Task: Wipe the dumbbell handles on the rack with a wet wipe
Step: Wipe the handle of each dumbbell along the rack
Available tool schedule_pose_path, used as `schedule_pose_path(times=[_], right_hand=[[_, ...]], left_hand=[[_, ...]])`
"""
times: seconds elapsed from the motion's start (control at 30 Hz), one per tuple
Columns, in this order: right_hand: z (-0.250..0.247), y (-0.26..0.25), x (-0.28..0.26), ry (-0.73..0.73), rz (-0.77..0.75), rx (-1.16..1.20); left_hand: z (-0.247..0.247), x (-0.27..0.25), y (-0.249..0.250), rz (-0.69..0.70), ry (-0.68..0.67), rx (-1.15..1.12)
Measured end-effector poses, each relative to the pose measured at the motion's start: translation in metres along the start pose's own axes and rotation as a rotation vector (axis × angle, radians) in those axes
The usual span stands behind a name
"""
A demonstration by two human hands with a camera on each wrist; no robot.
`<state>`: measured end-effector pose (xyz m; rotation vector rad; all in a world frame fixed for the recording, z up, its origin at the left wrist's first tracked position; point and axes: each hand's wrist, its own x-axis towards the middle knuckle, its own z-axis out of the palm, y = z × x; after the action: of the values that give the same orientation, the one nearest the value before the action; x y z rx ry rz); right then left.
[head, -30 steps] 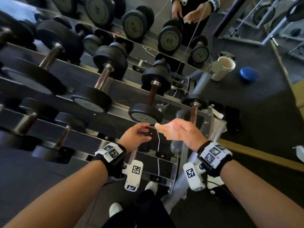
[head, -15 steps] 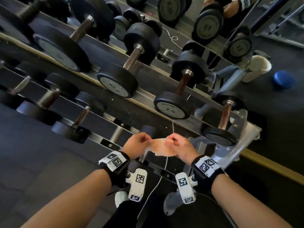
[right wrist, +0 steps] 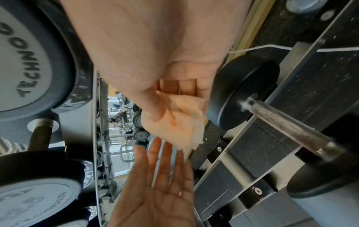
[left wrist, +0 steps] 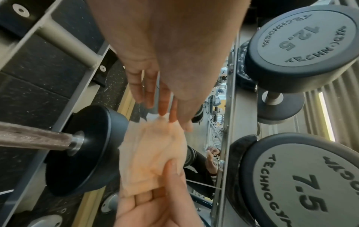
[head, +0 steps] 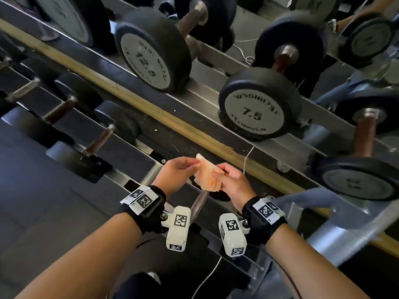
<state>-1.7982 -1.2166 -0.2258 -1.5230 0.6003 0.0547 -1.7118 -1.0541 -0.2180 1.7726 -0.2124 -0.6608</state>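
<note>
A pale orange wet wipe [head: 206, 176] hangs bunched in front of the lower shelf of the dumbbell rack [head: 194, 126]. My right hand [head: 218, 173] pinches the wipe [right wrist: 178, 122] between thumb and curled fingers. My left hand [head: 192, 164] is beside it, its straight fingers [left wrist: 163, 110] touching the wipe's top edge [left wrist: 151, 153]. Above stand a 12.5 dumbbell [head: 151, 59] and a 7.5 dumbbell [head: 257, 111] with a brown handle [head: 282, 60]. A lower dumbbell handle [left wrist: 35, 138] lies just left of the hands; another handle [right wrist: 287, 122] shows in the right wrist view.
More dumbbells lie on the lower shelf to the left [head: 99, 139] and on the upper shelf at the right [head: 364, 137]. A thin white cable [head: 247, 158] hangs by my right hand. A mirror backs the rack. Dark rubber floor [head: 43, 201] lies at the left.
The view has closed in on the rack. The wipe, stretched between both hands before, is now bunched in my right hand, and my left fingers have straightened against its top.
</note>
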Motion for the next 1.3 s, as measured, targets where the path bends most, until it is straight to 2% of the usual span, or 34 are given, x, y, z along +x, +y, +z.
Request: schedule_pose_path(times=[0.07, 0.13, 0.33, 0.47, 0.63, 0.87, 0.93, 1.07, 1.2, 1.3], right_hand=[[0.004, 0.017, 0.009, -0.002, -0.023, 0.041], [0.010, 0.032, 0.015, -0.014, -0.038, 0.065], [0.012, 0.062, 0.038, -0.007, -0.225, -0.077], [0.005, 0.078, 0.049, -0.170, -0.275, -0.015], [0.003, 0.099, 0.061, -0.256, -0.377, -0.243], [-0.005, 0.128, 0.067, -0.209, -0.455, -0.464], [-0.010, 0.128, 0.064, -0.192, -0.539, -0.571], [-0.014, 0.132, 0.060, -0.222, -0.855, -0.918], [-0.017, 0.151, 0.068, -0.309, -0.978, -1.205], [-0.019, 0.170, 0.070, -0.368, -0.974, -1.291]], left_hand=[[0.003, 0.002, -0.012, -0.019, -0.106, -0.036], [0.005, 0.003, -0.024, -0.018, -0.155, -0.043], [0.009, 0.014, -0.056, 0.022, -0.168, -0.038], [0.013, 0.021, -0.079, 0.058, -0.099, -0.057], [0.019, 0.018, -0.111, 0.058, -0.009, -0.023], [0.017, 0.001, -0.148, 0.065, 0.066, 0.107], [0.014, -0.003, -0.155, 0.042, 0.086, 0.136], [0.006, -0.012, -0.167, -0.049, 0.110, 0.136], [0.000, -0.023, -0.180, -0.154, 0.063, 0.191], [-0.001, -0.028, -0.187, -0.204, 0.059, 0.179]])
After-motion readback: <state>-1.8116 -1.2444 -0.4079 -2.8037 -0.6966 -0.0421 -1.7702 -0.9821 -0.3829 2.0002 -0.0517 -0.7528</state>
